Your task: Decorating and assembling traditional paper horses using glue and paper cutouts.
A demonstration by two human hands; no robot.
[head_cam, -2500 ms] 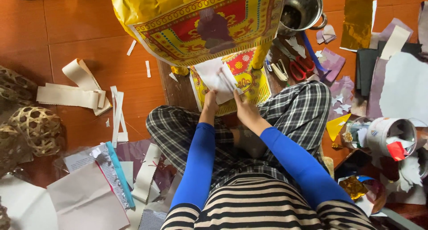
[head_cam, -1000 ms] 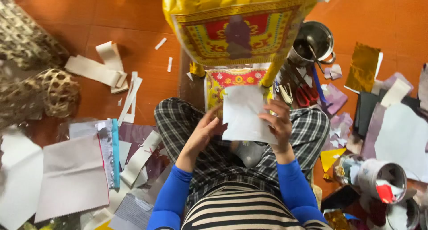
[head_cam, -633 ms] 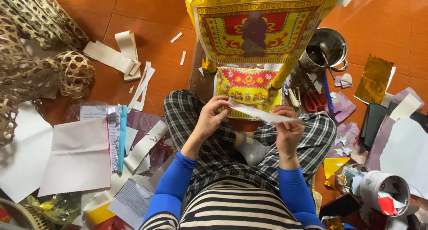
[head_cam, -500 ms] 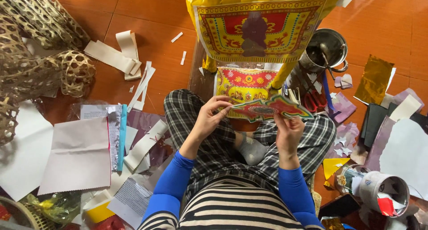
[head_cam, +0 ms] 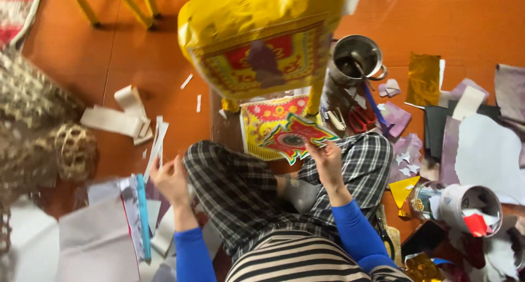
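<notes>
Over the lap: a cutout (head_cam: 295, 138) of printed paper, red in the middle with green, yellow and blue jagged edges and a dark oval at its centre, held face up and nearly flat above the knees.
Cutout place: just at 6 o'clock of the yellow sheet (head_cam: 262, 123) on the floor, partly covering its lower right corner; at 6 o'clock of the big yellow figure (head_cam: 262, 41).
Right hand (head_cam: 328, 161): raised in front of the checked trousers (head_cam: 240, 194), fingers pinching the cutout's right edge, thumb on top; wrist bent up, blue sleeve running back to 5 o'clock.
Left hand (head_cam: 170, 178): out at 9 o'clock of the left knee, low over the paper strips (head_cam: 156, 145); fingers curled, and whether they grip anything cannot be told, since the frame is blurred there.
Near the left hand: white sheets (head_cam: 93, 238) and a blue strip (head_cam: 143, 216) at 7 o'clock; folded card bands (head_cam: 117, 118) at 11 o'clock; woven baskets (head_cam: 60, 150) at 9 o'clock.
Near the right hand: red scissors (head_cam: 362, 118) at 1 o'clock, a steel pot (head_cam: 356, 57) beyond them, a yellow triangle (head_cam: 403, 189) at 4 o'clock, a white tub (head_cam: 470, 208) of scraps further on at 4 o'clock.
Floor: orange-brown tiles (head_cam: 470, 19), strewn with scraps of paper.
</notes>
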